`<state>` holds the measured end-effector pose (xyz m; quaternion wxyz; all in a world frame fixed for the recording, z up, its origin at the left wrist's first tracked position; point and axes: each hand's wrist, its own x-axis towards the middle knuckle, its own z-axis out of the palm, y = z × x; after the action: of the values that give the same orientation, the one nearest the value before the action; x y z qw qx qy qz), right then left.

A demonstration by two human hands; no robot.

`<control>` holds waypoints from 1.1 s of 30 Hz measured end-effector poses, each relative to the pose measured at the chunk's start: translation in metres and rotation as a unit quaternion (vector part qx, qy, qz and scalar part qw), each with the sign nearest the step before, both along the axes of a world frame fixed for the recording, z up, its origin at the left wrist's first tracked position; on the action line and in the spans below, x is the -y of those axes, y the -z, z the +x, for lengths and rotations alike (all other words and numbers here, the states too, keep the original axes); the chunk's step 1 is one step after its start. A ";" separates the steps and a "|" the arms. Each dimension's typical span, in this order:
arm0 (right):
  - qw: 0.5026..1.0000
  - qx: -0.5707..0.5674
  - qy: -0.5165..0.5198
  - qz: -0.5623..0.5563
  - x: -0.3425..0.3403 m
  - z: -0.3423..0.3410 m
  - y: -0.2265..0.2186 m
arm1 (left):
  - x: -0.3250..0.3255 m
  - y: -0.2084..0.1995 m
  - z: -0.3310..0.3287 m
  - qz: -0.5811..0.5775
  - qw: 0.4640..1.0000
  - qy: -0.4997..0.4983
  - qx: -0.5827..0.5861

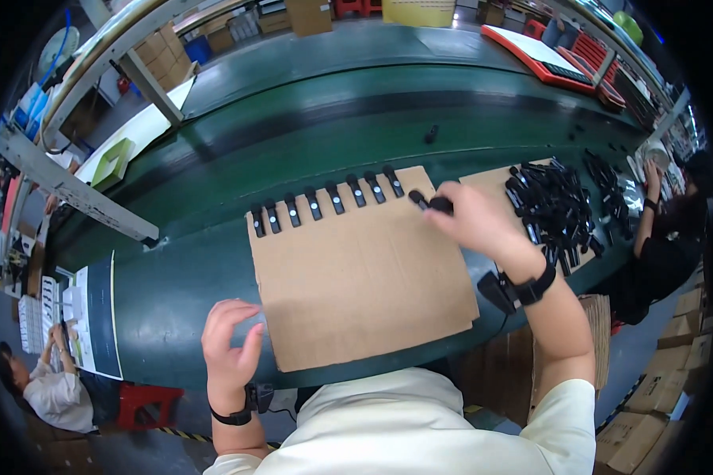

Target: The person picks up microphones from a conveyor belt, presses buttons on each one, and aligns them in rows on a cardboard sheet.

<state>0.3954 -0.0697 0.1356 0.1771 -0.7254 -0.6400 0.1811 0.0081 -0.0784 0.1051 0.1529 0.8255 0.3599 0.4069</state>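
Observation:
My right hand (479,222) is closed on a small black microphone-shaped piece (420,199) above the cardboard sheet's far right corner. A second dark rounded bit shows under its fingers, and I cannot tell whether it belongs to the same piece. To the left, a row of several like pieces (314,204), each with a small pale mark, lies along the far edge of the brown cardboard sheet (364,293). My left hand (231,344) hovers beside the sheet's near left edge, fingers curved and apart, holding nothing. Both wrists wear black bands with small boxes.
A heaped pile of black pieces (550,206) rests on another cardboard (483,182) at the right. One loose black piece (431,134) lies on the green bench (182,293). A metal post (79,190) stands left. Other people (55,396) (665,229) sit at both sides.

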 end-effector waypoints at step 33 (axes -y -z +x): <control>0.976 -0.166 -0.124 0.071 0.045 -0.069 0.002 | -0.003 0.015 0.004 -0.177 0.972 0.046 0.145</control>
<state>0.3261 -0.1147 0.1336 0.3084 -0.5856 -0.6980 0.2734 0.0124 -0.0754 0.0904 0.3660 0.7334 0.3616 0.4442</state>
